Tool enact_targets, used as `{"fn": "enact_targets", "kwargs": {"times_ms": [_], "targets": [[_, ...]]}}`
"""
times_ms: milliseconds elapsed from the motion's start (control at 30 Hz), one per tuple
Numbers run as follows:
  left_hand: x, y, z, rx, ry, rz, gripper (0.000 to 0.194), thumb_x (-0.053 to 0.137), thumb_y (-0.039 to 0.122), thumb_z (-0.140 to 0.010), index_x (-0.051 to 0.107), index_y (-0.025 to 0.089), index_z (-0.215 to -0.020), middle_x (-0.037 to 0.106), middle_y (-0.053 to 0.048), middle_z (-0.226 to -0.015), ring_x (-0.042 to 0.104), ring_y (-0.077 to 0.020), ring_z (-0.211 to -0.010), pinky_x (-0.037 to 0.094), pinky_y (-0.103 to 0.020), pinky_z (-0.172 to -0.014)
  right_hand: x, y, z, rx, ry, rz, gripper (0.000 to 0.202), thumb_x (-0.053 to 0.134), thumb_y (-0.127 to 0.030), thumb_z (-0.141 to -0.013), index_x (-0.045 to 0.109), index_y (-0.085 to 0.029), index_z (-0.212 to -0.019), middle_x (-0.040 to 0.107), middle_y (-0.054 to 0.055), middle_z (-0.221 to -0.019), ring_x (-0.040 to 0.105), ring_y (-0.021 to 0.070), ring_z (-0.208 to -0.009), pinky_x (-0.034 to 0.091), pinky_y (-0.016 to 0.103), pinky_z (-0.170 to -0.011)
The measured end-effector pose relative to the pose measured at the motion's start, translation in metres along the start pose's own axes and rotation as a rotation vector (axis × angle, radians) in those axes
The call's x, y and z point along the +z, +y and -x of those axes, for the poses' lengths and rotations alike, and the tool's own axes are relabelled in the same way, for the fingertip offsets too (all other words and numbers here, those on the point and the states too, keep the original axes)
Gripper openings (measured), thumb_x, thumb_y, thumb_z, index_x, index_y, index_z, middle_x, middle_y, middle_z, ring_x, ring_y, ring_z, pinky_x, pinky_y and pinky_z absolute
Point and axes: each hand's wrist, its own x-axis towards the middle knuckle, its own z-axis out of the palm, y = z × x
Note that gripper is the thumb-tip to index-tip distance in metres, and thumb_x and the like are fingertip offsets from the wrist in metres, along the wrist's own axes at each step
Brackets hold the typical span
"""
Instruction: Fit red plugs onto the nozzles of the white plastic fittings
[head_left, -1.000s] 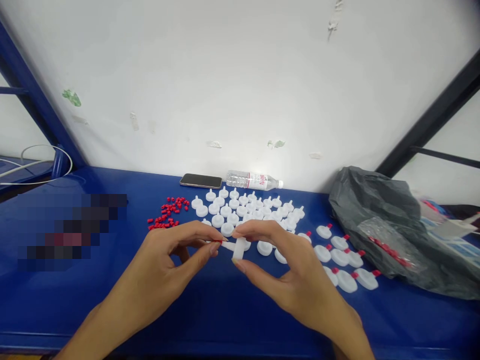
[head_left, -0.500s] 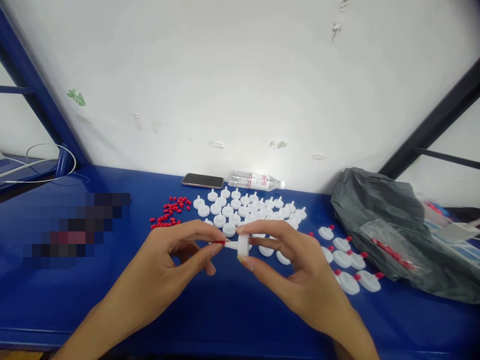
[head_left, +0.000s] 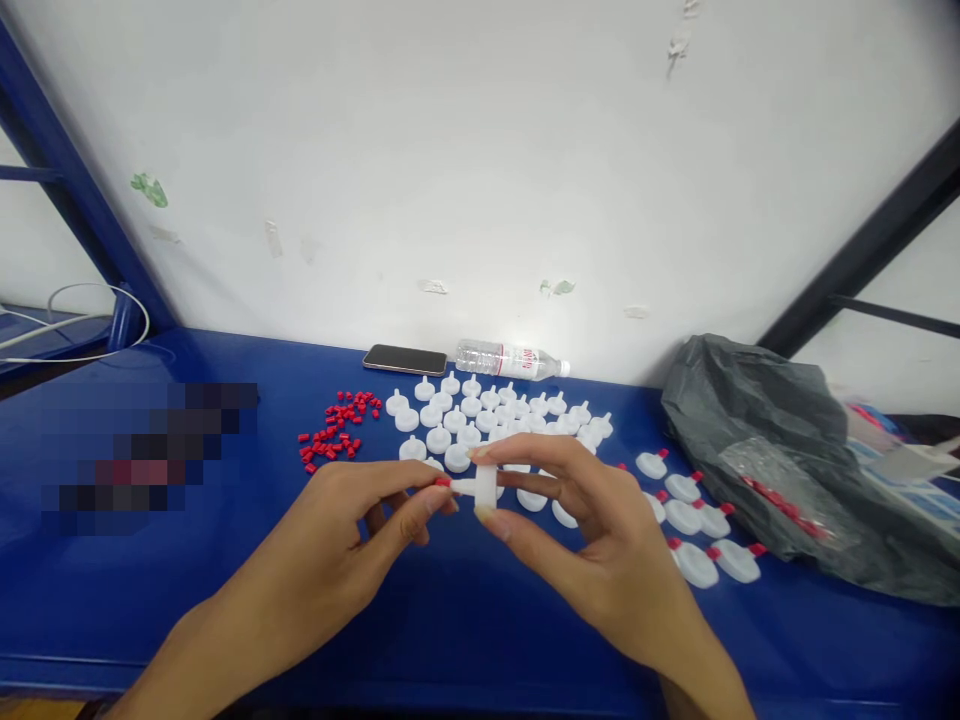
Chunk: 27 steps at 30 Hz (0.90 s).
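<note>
left hand [head_left: 352,540], right hand [head_left: 592,535], fingertips pinched together

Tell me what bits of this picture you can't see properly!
- Head view: a blurred patch hides something on the blue table.
- The red cap between the left hand fingers is mostly covered.
- The grey bag hides its contents.
- The water bottle label is too small to read.

The water bottle [head_left: 511,360] label's red print is unreadable.
</note>
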Motion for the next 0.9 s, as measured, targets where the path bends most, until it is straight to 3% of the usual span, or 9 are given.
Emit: {"fn": "enact_targets", "kwargs": {"times_ms": [100,267,433,533,633,767,900], "targets": [[0.001,-0.003,0.006,0.065,-0.101,-0.081,0.037,0.042,0.039,-0.109,0.067,0.025,-0.085,0.072,0.005,-0.076,0.069,-0.0113,-0.07,0.052,-0.02,-0.069,0.0,-0.001,-0.001,-0.021,-0.008,0.05,0.035,0.073,-0.017,-0.096,0.07,-0.033,-0.127,0.078,-0.004,-0.124,0.074,0.0156,-0.115,0.061,0.029,-0.103],[0.008,-0.004,0.024,0.1,-0.146,-0.055,0.028,0.046,0.041,-0.107,0.071,0.03,-0.101,0.076,0.004,-0.09,0.072,-0.0135,-0.084,0.057,-0.018,-0.081,0.008,0.0,-0.004,-0.085,-0.036,0.064,0.034,0.073,-0.016,-0.095,0.074,-0.033,-0.125,0.08,-0.004,-0.122,0.076,0.018,-0.113,0.062,0.03,-0.1],[0.018,0.001,0.032,-0.017,0.026,0.01,0.03,0.052,0.053,-0.102,0.075,0.033,-0.104,0.077,0.002,-0.094,0.072,-0.0166,-0.087,0.061,-0.02,-0.084,0.012,0.002,-0.004,-0.08,0.007,0.098,0.036,0.074,-0.022,-0.097,0.073,-0.035,-0.13,0.079,-0.006,-0.125,0.076,0.0179,-0.115,0.061,0.029,-0.102],[0.02,0.007,0.029,-0.11,0.102,0.068,0.035,0.051,0.056,-0.102,0.075,0.031,-0.099,0.076,0.003,-0.089,0.07,-0.0162,-0.084,0.059,-0.019,-0.082,0.013,0.002,-0.004,-0.101,-0.01,0.171,0.045,0.065,-0.021,-0.103,0.062,-0.033,-0.146,0.072,-0.004,-0.14,0.071,0.0168,-0.125,0.058,0.028,-0.108],[0.019,0.012,0.021,-0.11,0.075,0.09,0.043,0.043,0.054,-0.105,0.067,0.026,-0.083,0.068,0.002,-0.076,0.064,-0.015,-0.074,0.055,-0.02,-0.074,0.017,0.004,-0.005,-0.133,0.008,0.215,0.047,0.056,-0.018,-0.107,0.057,-0.033,-0.151,0.068,-0.003,-0.146,0.068,0.0167,-0.129,0.058,0.028,-0.109],[0.013,0.012,0.011,-0.046,0.034,0.088,0.044,0.037,0.046,-0.11,0.055,0.023,-0.077,0.055,0.004,-0.067,0.053,-0.0125,-0.061,0.046,-0.022,-0.061,0.021,0.006,-0.007,-0.179,0.113,0.236,0.037,0.069,-0.022,-0.101,0.069,-0.034,-0.136,0.077,-0.003,-0.131,0.074,0.0191,-0.119,0.063,0.029,-0.101],[0.005,0.005,0.009,0.068,0.055,-0.025,0.038,0.039,0.04,-0.109,0.055,0.024,-0.078,0.06,0.004,-0.07,0.055,-0.0125,-0.061,0.049,-0.021,-0.063,0.023,0.005,-0.007,-0.162,0.148,0.196,0.032,0.084,-0.029,-0.089,0.077,-0.034,-0.12,0.082,-0.004,-0.113,0.081,0.0203,-0.098,0.068,0.028,-0.089]]}}
